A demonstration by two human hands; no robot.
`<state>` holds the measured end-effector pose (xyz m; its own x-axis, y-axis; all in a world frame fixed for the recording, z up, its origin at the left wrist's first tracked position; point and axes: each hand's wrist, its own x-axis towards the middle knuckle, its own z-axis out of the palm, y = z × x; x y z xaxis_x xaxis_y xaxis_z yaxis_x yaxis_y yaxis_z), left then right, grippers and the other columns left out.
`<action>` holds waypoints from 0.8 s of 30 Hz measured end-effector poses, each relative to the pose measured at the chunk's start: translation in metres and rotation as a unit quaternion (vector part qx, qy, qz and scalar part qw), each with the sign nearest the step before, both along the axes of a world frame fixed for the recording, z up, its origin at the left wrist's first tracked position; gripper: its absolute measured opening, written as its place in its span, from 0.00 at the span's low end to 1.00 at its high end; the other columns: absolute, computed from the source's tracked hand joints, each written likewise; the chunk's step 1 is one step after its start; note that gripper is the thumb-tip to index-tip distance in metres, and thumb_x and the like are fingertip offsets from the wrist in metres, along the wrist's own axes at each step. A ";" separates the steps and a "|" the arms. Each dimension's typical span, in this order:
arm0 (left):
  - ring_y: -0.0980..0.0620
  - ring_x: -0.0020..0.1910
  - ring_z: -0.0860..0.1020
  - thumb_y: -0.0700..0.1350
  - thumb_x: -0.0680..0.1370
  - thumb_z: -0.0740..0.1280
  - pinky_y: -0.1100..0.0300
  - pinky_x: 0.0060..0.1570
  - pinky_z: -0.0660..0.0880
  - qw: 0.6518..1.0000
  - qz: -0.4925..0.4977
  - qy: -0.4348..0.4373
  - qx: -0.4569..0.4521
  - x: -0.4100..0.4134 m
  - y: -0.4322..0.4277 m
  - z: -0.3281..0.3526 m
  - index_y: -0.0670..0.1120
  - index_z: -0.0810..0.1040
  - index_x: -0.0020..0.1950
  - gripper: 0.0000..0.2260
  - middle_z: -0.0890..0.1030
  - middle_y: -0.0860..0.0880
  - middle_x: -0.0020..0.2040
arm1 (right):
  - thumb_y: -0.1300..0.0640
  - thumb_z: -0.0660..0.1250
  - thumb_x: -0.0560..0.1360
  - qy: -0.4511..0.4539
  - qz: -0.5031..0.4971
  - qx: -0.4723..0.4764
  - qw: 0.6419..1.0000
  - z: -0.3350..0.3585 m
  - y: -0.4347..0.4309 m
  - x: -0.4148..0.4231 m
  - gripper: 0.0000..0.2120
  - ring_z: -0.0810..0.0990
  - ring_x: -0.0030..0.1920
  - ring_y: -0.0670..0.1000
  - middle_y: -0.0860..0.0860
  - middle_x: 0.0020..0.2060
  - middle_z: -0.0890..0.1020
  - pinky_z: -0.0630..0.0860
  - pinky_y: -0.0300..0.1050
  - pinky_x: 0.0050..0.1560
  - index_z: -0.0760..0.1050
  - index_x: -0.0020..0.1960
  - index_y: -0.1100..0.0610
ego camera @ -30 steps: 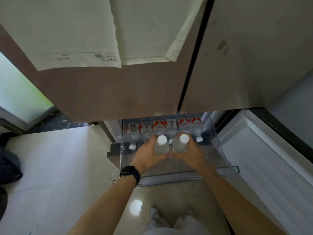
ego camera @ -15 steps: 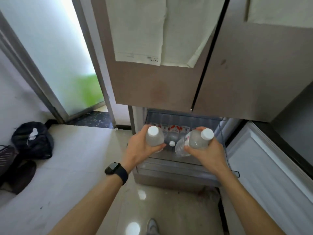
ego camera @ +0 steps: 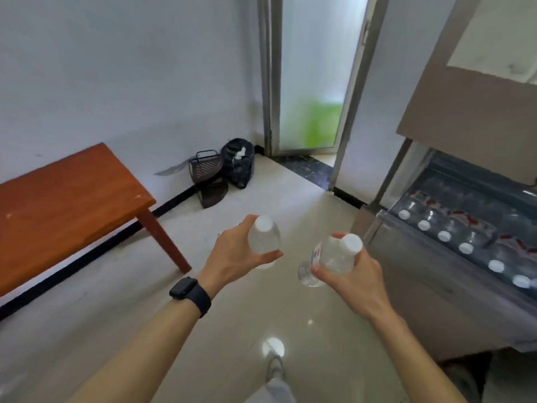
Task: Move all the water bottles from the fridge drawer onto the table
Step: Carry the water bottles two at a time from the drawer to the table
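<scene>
My left hand (ego camera: 232, 255) grips a clear water bottle (ego camera: 263, 239) with a white cap, held upright over the floor. In my right hand (ego camera: 353, 276) is a second clear bottle (ego camera: 331, 258), tilted so its cap points up and right. Both hands are out of the fridge drawer (ego camera: 430, 274), which stands pulled open at the right and holds several more white-capped bottles (ego camera: 444, 235) lying in a row. The orange-brown wooden table (ego camera: 66, 205) stands at the left against the wall, its top bare in the part I see.
A dark bag (ego camera: 238, 162) and a dark wire basket (ego camera: 205, 170) sit on the floor in the far corner. A frosted glass door (ego camera: 312, 74) is behind them. The brown fridge front (ego camera: 476, 106) rises above the drawer. Pale glossy tiles (ego camera: 261, 315) lie between me and the table.
I have turned left, away from the fridge. Both hands lifted their bottles out of the drawer and carried them leftward; the table has come into view.
</scene>
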<state>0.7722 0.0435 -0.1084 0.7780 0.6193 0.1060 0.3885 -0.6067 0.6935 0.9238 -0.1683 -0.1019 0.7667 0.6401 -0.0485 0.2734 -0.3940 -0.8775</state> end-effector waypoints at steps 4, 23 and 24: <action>0.53 0.53 0.77 0.67 0.67 0.76 0.58 0.50 0.77 0.996 0.087 0.018 -0.018 -0.108 0.025 -0.004 0.60 0.68 0.64 0.31 0.78 0.58 0.55 | 0.44 0.79 0.62 -0.006 0.112 -0.029 0.993 -0.006 0.059 -0.078 0.31 0.79 0.51 0.43 0.37 0.49 0.80 0.74 0.39 0.47 0.70 0.62 0.38; 0.52 0.55 0.76 0.65 0.69 0.76 0.55 0.53 0.74 0.922 0.382 0.050 -0.042 -0.624 0.163 0.005 0.59 0.67 0.68 0.33 0.78 0.55 0.56 | 0.48 0.79 0.68 -0.040 0.421 -0.041 0.905 -0.012 0.344 -0.521 0.32 0.77 0.54 0.49 0.43 0.53 0.77 0.71 0.41 0.50 0.63 0.64 0.43; 0.52 0.55 0.76 0.66 0.69 0.75 0.54 0.54 0.75 0.918 0.391 0.052 -0.041 -0.643 0.171 0.003 0.60 0.65 0.69 0.34 0.78 0.55 0.57 | 0.47 0.79 0.68 -0.043 0.430 -0.041 0.901 -0.015 0.358 -0.538 0.32 0.77 0.54 0.49 0.43 0.53 0.77 0.72 0.42 0.50 0.64 0.63 0.43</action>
